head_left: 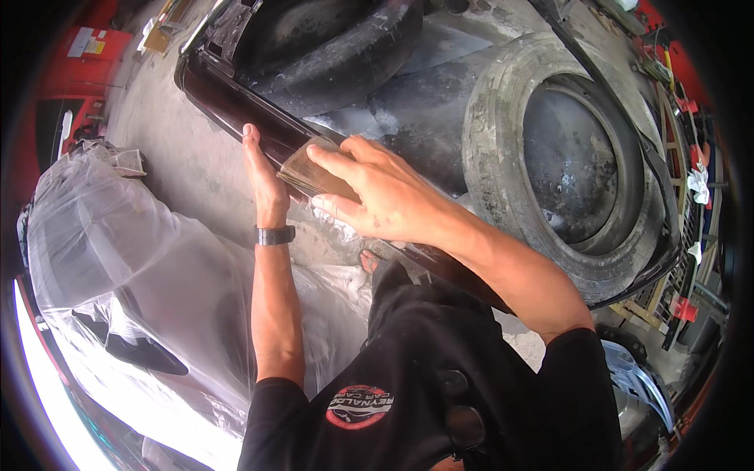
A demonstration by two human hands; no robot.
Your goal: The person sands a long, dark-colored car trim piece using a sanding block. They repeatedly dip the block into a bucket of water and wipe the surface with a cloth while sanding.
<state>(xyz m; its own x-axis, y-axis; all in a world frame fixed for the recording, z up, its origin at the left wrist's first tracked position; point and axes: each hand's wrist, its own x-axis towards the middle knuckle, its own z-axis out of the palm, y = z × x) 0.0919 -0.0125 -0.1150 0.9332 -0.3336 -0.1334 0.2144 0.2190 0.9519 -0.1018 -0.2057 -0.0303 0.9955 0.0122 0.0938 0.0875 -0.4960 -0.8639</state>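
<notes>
Block [318, 174], brown with worn, layered-looking edges, lies at 9 o'clock from the middle of the right hand [393, 192], the nearer of the two, whose fingers hold it from above. Its long axis appears to run from 10 to 4 o'clock, roughly along the dark, glossy panel [228, 102] under it. At the block's 9 o'clock, the left hand [269, 184] stands against the panel's near edge, thumb towards 11; whether its partly hidden fingers grip, one cannot tell.
</notes>
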